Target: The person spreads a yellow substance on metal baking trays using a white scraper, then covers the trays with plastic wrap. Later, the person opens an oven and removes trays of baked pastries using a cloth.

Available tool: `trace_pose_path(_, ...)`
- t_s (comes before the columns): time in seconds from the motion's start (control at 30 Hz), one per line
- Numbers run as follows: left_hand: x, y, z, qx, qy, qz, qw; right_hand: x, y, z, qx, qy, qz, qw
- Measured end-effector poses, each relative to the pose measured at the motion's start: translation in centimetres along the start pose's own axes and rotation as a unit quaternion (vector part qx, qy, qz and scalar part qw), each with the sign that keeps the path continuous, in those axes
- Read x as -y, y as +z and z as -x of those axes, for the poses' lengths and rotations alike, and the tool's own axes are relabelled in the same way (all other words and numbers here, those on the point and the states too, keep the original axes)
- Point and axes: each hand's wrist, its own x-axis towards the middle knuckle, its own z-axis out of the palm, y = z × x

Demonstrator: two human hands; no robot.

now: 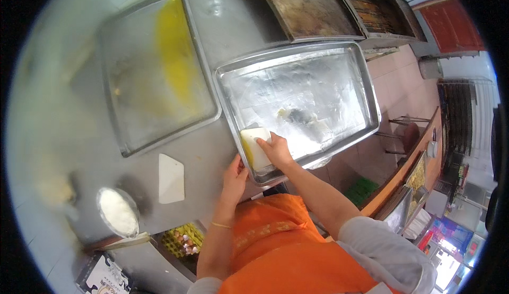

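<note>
My right hand (276, 151) grips a white dough scraper (256, 147), held flat-side up inside a rectangular metal baking tray (368, 83). Some yellow shows along the scraper's left edge, near the tray's inner left wall. My left hand (235, 176) holds the outside of the same tray's rim by its near left corner. Shiny foil-like lining (294, 87) covers the tray floor, with a dark, yellowish spot in its middle. A second white scraper (171, 178) lies on the metal worktop (210, 151) to the left.
Another baking tray (203, 59) with a yellow patch sits at the far left. A bowl of white stuff (118, 212) stands near the worktop's left end. Dark-stained metal equipment (310, 7) borders the back. Below are egg trays (181, 240) with shells. The lined tray overhangs the worktop's right edge.
</note>
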Motion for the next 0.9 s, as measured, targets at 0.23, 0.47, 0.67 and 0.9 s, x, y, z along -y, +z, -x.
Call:
trace_pose_path(0.23,-0.9,-1.5,-0.5,0.037,0.035,-0.015,0.999,0.5,0.0,-2.6,0.113,0.056,-0.259,0.958)
trace_pose_path(0.47,4.2,-4.1,-2.6,0.033,0.009,0.105,0.994,8.7,3.9,-8.4,0.147,-0.058,-0.274,0.949)
trace_pose_path(0.67,2.7,-4.8,-1.0,-0.031,0.007,0.059,0.998,20.4,6.8,-9.2,-0.037,-0.375,0.192,0.906)
trace_pose_path(0.9,5.3,-5.3,0.5,-0.202,0.117,-0.077,0.969,23.9,9.3,-9.0,-0.024,-0.47,0.332,0.817)
